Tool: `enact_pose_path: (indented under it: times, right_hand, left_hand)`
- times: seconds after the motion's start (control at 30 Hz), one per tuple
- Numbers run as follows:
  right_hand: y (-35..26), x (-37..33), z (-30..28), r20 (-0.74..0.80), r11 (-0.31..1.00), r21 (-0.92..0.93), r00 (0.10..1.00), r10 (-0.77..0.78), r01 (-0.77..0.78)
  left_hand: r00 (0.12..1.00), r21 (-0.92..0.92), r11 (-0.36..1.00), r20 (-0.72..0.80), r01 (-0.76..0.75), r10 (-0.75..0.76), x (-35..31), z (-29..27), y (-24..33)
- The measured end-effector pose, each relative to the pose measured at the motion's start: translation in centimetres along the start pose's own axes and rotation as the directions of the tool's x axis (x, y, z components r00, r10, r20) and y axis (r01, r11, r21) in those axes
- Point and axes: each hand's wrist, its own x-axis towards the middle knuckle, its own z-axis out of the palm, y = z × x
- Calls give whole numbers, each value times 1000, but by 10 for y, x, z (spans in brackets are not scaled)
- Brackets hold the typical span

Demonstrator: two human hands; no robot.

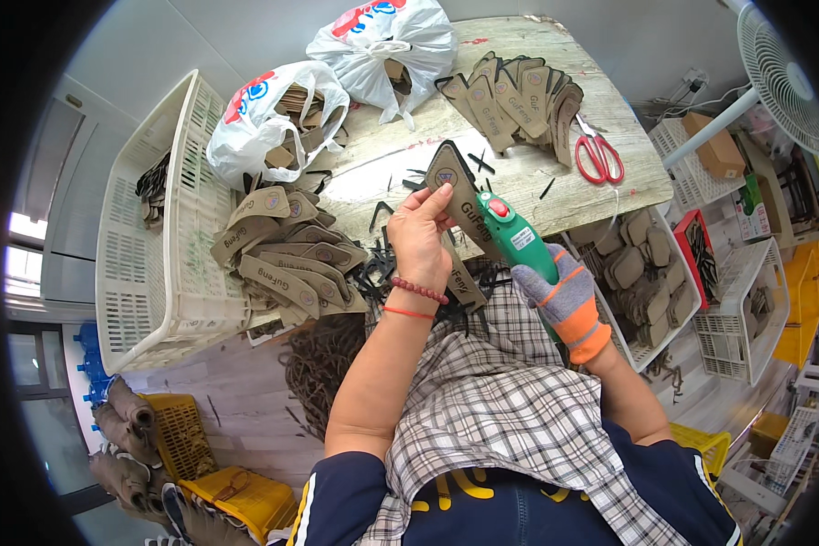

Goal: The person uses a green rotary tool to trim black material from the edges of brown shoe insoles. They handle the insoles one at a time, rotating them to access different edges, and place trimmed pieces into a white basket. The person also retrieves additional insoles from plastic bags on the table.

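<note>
And up it was held: a long tan fabric piece with dark edging point(458, 193), pinched in the bare left hand point(419, 229) above the near edge of the pale wooden table point(555, 45). At its right-hand edge, a green handheld tool with a red button point(524, 238) was firmly gripped in the grey-and-orange gloved right hand point(562, 287), with red-handled scissors point(599, 162) left lying beyond!

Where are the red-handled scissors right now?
Head view, upper right: the scissors lie on the table, just right of the fanned pile of tan pieces.
</note>
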Motion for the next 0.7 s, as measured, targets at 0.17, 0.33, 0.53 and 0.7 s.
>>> enact_pose_path:
  times: [0.17,0.33,0.53,0.7]
  right_hand:
    - [-1,-1,-1,-36,999,-2,999,-34,34]
    - [-8,-1,-2,-34,1000,29,999,-1,2]
    - [-11,0,-5,-36,999,21,999,-27,28]
    - [-17,-3,-9,-11,998,66,1000,-15,15]
  left_hand:
    - [998,-17,999,31,51,-51,-11,5,-3]
    - [996,-2,998,64,68,-68,-18,1,-12]
    - [994,82,996,92,46,-54,-30,-2,-15]
    - [995,79,997,101,-15,7,-30,-4,-8]
